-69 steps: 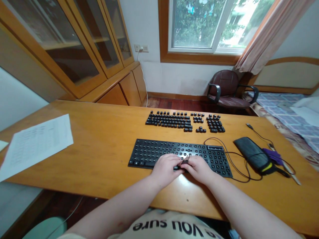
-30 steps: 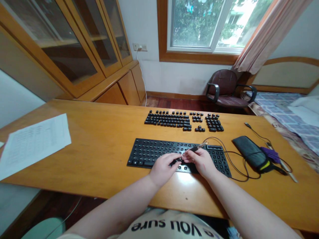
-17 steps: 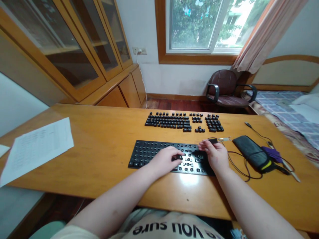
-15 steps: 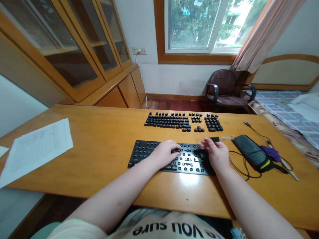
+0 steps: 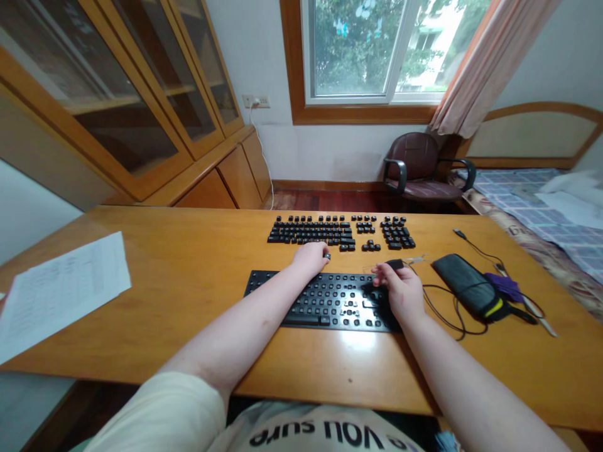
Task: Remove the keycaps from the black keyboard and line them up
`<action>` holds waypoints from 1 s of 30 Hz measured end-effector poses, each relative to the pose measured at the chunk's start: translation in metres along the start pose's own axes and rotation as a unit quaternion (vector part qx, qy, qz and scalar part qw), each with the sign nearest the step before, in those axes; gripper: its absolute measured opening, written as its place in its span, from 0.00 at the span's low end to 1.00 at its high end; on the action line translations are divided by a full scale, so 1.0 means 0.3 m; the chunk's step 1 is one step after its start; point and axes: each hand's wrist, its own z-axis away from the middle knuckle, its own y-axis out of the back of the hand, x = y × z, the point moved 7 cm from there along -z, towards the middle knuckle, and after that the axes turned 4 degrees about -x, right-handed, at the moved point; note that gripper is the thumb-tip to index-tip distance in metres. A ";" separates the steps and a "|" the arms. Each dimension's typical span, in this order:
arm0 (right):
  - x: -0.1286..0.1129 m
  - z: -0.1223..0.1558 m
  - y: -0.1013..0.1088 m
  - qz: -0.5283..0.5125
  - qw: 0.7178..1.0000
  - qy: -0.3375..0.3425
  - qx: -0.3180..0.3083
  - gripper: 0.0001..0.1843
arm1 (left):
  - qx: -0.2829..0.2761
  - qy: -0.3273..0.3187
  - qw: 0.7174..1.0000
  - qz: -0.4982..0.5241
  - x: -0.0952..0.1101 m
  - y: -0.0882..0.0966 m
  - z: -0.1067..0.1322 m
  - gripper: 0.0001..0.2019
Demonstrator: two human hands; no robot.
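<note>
A black keyboard (image 5: 311, 307) lies on the desk in front of me. Most of its keycaps are off, leaving the switches bare, while the space bar is still on. My left hand (image 5: 311, 257) is past the keyboard's far edge, pinching a small black keycap (image 5: 326, 255) just short of the laid-out keycaps (image 5: 311, 233). Over the keyboard's right end, my right hand (image 5: 400, 285) is closed around a keycap puller (image 5: 394, 263) with a black handle and thin wire loops. The loose keycaps sit in rows, grouped as on a keyboard.
To the right lie a dark pouch (image 5: 464, 285), a purple cloth-like item (image 5: 504, 287) and a black cable (image 5: 445, 324). Papers (image 5: 70, 289) rest at the desk's left. A chair (image 5: 417, 166) stands beyond the desk, beside a bed (image 5: 532, 194).
My left hand has moved forward from the keyboard toward the rows of keycaps, carrying a keycap. My right hand stays near the keyboard's right end with the puller. The view has shifted slightly.
</note>
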 end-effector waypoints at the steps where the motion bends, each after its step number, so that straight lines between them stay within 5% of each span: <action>1: -0.002 0.001 -0.002 0.002 1.000 0.000 -0.003 0.15 | 0.005 0.004 1.000 -0.007 -0.004 0.005 0.006 0.15; 8: -0.005 0.000 -0.003 0.040 0.999 0.005 -0.016 0.15 | 0.009 -0.010 0.998 -0.061 0.017 0.038 0.028 0.09; 30: -0.014 -0.002 0.000 0.061 0.998 0.010 -0.017 0.17 | 0.024 -0.052 0.995 -0.081 0.108 0.065 -0.053 0.10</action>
